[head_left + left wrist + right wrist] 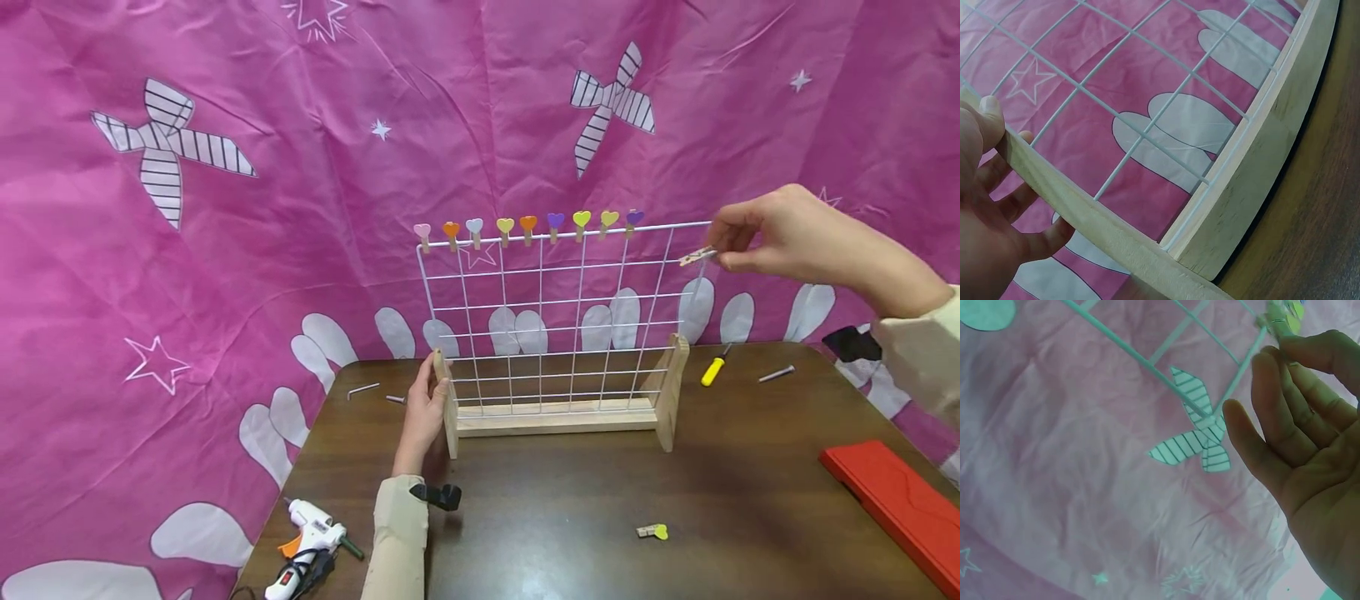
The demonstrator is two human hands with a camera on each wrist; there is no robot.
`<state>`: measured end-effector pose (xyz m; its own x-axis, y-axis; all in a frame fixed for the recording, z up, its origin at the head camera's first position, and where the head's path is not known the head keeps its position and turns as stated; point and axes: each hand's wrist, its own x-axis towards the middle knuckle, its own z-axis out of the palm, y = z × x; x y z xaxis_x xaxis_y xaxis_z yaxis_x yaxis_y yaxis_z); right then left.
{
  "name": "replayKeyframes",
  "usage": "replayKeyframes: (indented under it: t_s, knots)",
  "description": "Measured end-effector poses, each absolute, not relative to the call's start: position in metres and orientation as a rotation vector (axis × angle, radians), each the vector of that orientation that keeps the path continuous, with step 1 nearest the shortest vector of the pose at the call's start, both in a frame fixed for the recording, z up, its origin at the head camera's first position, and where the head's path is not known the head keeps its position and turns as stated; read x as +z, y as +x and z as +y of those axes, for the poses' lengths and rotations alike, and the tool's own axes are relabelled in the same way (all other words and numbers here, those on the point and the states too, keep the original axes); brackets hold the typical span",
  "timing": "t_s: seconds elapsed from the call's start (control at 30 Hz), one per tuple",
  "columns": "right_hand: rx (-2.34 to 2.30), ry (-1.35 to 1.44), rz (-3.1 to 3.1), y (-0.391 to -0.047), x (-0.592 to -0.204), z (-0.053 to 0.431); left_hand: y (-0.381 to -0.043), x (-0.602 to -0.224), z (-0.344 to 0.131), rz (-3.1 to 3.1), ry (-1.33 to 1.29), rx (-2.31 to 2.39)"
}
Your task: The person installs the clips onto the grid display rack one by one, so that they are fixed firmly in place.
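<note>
A white wire grid stands upright in a wooden stand. Along its top bar sits a row of several small clothespins with coloured hearts, among them a purple-heart clothespin at the right end of the row. My left hand grips the left side post of the stand, thumb on one side and fingers on the other. Near the grid's upper right corner, my right hand pinches a small wooden clothespin between thumb and fingers. Its far end is hidden by the fingers.
A yellow-green heart clothespin lies on the brown table. A white glue gun is at front left, a red case at right. Behind the stand lie a yellow screwdriver, a bolt and a hex key.
</note>
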<state>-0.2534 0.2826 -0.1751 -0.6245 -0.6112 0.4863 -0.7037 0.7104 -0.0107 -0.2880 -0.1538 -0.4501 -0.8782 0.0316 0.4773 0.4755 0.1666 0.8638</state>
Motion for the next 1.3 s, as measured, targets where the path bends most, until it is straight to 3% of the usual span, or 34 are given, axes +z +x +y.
replayKeyframes:
  t_s: [0.4, 1.3]
  knots:
    - [0.126, 1.13, -2.307, -0.277, -0.145, 0.261, -0.275, -0.438, -0.15, -2.125, -0.477, -1.76]
    - [0.373, 0.989, -2.41, -0.299, -0.161, 0.252, -0.279, -0.44, -0.151, -2.104, -0.499, -1.733]
